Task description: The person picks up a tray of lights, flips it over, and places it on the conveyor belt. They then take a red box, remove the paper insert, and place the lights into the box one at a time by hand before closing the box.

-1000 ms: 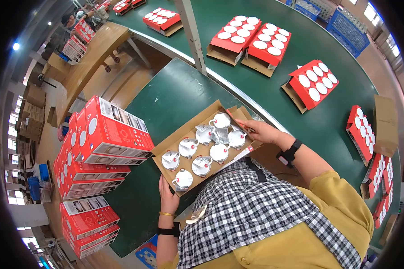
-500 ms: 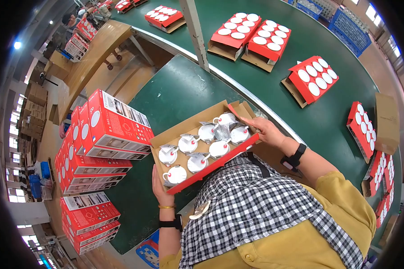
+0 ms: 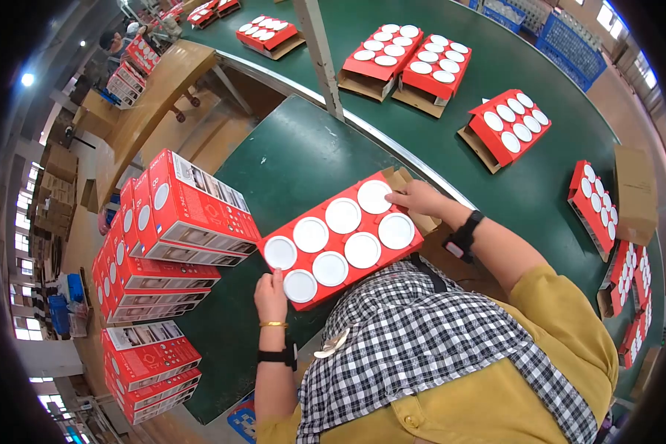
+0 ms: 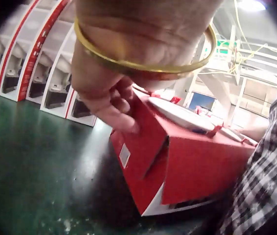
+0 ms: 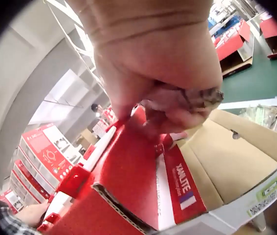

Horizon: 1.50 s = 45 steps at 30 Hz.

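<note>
A red carton (image 3: 335,240) with several white round discs showing through its top lies between the hands, over the green table. At its near left corner the left hand (image 3: 271,297) grips the edge, thumb on top; the left wrist view shows curled fingers against the red end flap (image 4: 148,142). The right hand (image 3: 424,201) pinches the far right corner beside a disc (image 3: 374,196). In the right wrist view that hand (image 5: 163,93) holds the red edge, with a brown cardboard flap (image 5: 231,156) standing open beneath it.
Stacked red and white boxes (image 3: 192,214) stand left of the carton, with more boxes (image 3: 152,362) nearer the body. Beyond a metal post (image 3: 320,59), red cartons (image 3: 510,129) sit on the long green table (image 3: 547,214). A brown box (image 3: 635,194) is at far right.
The carton has turned over from its open side, with white fittings and cables, to its red face with discs. Both hands have shifted to grip its corners from above.
</note>
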Tool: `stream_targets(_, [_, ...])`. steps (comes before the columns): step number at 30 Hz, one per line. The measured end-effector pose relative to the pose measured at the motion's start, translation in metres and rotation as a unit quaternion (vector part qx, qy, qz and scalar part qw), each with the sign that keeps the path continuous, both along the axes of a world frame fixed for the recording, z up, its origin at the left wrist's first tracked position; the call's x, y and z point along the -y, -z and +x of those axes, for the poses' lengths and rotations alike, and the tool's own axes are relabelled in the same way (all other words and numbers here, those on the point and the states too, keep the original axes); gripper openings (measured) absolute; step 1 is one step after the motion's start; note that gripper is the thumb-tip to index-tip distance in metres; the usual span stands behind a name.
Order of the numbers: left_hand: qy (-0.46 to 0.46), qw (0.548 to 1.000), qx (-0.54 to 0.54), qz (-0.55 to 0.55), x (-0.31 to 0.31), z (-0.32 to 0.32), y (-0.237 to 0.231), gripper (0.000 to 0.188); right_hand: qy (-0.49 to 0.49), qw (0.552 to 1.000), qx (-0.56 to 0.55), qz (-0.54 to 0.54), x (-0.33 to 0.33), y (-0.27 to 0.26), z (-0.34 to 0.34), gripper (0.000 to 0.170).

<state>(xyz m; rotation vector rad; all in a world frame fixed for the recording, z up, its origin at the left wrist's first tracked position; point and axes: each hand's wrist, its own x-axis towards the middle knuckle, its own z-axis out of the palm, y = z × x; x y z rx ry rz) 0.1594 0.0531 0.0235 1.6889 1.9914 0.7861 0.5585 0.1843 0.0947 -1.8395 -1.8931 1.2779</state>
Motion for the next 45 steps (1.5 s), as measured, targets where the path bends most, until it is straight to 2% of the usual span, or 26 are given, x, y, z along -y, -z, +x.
stream_targets(2, [-0.010, 0.999, 0.017, 0.033, 0.003, 0.003, 0.017, 0.045, 0.028, 0.999, 0.039, -0.014, -0.003, 0.016, 0.001, 0.067])
stream_targets(4, [-0.047, 0.997, 0.062, -0.007, 0.007, 0.005, 0.015, 0.044, 0.041, 0.996, 0.071, -0.028, 0.005, 0.015, -0.002, 0.069])
stream_targets(5, [-0.062, 0.987, 0.133, -0.062, 0.013, -0.006, 0.038, 0.040, 0.064, 0.998, 0.021, -0.006, 0.010, 0.021, 0.002, 0.069])
stream_targets(6, [-0.105, 0.960, 0.247, -0.078, 0.021, -0.001, 0.031, 0.038, 0.087, 0.996, -0.028, 0.019, 0.015, 0.022, 0.005, 0.069])
stream_targets(7, [-0.138, 0.919, 0.358, -0.095, 0.027, 0.005, 0.024, 0.040, 0.101, 0.991, -0.082, -0.039, 0.021, 0.017, 0.010, 0.068])
stream_targets(8, [-0.096, 0.893, 0.423, -0.120, 0.035, -0.007, 0.054, 0.052, 0.116, 0.987, -0.082, -0.081, 0.032, 0.005, 0.012, 0.068])
stream_targets(9, [-0.165, 0.822, 0.514, -0.180, 0.033, 0.017, 0.010, 0.047, 0.089, 0.984, -0.097, -0.120, 0.037, 0.010, 0.021, 0.071])
stream_targets(10, [-0.122, 0.791, 0.575, -0.166, 0.042, 0.019, 0.018, 0.055, 0.073, 0.972, -0.146, -0.168, 0.044, 0.015, 0.028, 0.073])
stream_targets(11, [-0.082, 0.781, 0.595, -0.171, 0.045, 0.018, 0.026, 0.061, 0.118, 0.942, -0.242, -0.198, 0.056, 0.010, 0.024, 0.073])
stream_targets(12, [-0.086, 0.758, 0.621, -0.178, 0.045, 0.027, 0.015, 0.065, 0.109, 0.943, -0.239, -0.203, 0.061, 0.001, 0.022, 0.074])
stream_targets(13, [-0.068, 0.885, 0.400, -0.227, 0.042, 0.033, -0.014, 0.068, 0.122, 0.948, -0.198, -0.216, 0.061, 0.004, 0.021, 0.074])
stream_targets(14, [-0.092, 0.898, 0.372, -0.217, 0.038, 0.041, -0.010, 0.068, 0.109, 0.936, -0.243, -0.231, 0.064, 0.010, 0.027, 0.072])
stream_targets(16, [-0.047, 0.887, 0.394, -0.237, 0.023, 0.040, -0.012, 0.066, 0.121, 0.926, -0.287, -0.215, 0.076, 0.019, 0.033, 0.067])
stream_targets(20, [0.049, 0.871, 0.405, -0.274, -0.019, 0.061, -0.011, 0.066, 0.244, 0.907, -0.311, -0.144, 0.130, 0.003, 0.064, 0.061])
stream_targets(22, [0.157, 0.859, 0.422, -0.243, -0.046, 0.085, -0.009, 0.065, 0.322, 0.881, -0.331, -0.099, 0.169, -0.014, 0.091, 0.062])
stream_targets(23, [0.160, 0.813, 0.495, -0.262, -0.054, 0.101, -0.018, 0.067, 0.364, 0.858, -0.356, -0.067, 0.191, -0.013, 0.105, 0.060])
stream_targets(24, [0.129, 0.811, 0.491, -0.292, -0.060, 0.122, -0.040, 0.069, 0.405, 0.831, -0.379, -0.034, 0.214, -0.013, 0.119, 0.059])
stream_targets(28, [0.235, 0.822, 0.438, -0.278, -0.073, 0.172, -0.034, 0.066, 0.598, 0.707, -0.370, 0.080, 0.291, -0.030, 0.161, 0.049])
stream_targets(32, [0.293, 0.808, 0.396, -0.323, -0.058, 0.194, -0.043, 0.057, 0.680, 0.599, -0.372, 0.199, 0.330, -0.025, 0.199, 0.042])
stream_targets(36, [0.267, 0.823, 0.370, -0.338, -0.055, 0.191, -0.039, 0.053, 0.753, 0.514, -0.325, 0.252, 0.319, 0.003, 0.240, 0.040])
stream_targets(38, [0.260, 0.826, 0.372, -0.334, -0.053, 0.181, -0.032, 0.050, 0.772, 0.508, -0.309, 0.222, 0.300, 0.003, 0.252, 0.042])
stream_targets(40, [0.247, 0.839, 0.375, -0.307, -0.052, 0.171, -0.037, 0.049, 0.778, 0.446, -0.322, 0.305, 0.270, 0.006, 0.260, 0.038])
stream_targets(42, [0.213, 0.857, 0.378, -0.277, -0.049, 0.162, -0.052, 0.048, 0.806, 0.421, -0.301, 0.287, 0.245, 0.043, 0.288, 0.046])
stream_targets(43, [0.220, 0.864, 0.367, -0.265, -0.049, 0.159, -0.063, 0.049, 0.767, 0.386, -0.350, 0.374, 0.231, 0.063, 0.297, 0.053])
stream_targets(44, [0.213, 0.876, 0.355, -0.250, -0.047, 0.153, -0.080, 0.050, 0.749, 0.373, -0.383, 0.391, 0.213, 0.037, 0.282, 0.057])
stream_targets(45, [0.201, 0.881, 0.363, -0.227, -0.044, 0.149, -0.093, 0.045, 0.737, 0.359, -0.415, 0.395, 0.200, 0.047, 0.288, 0.049])
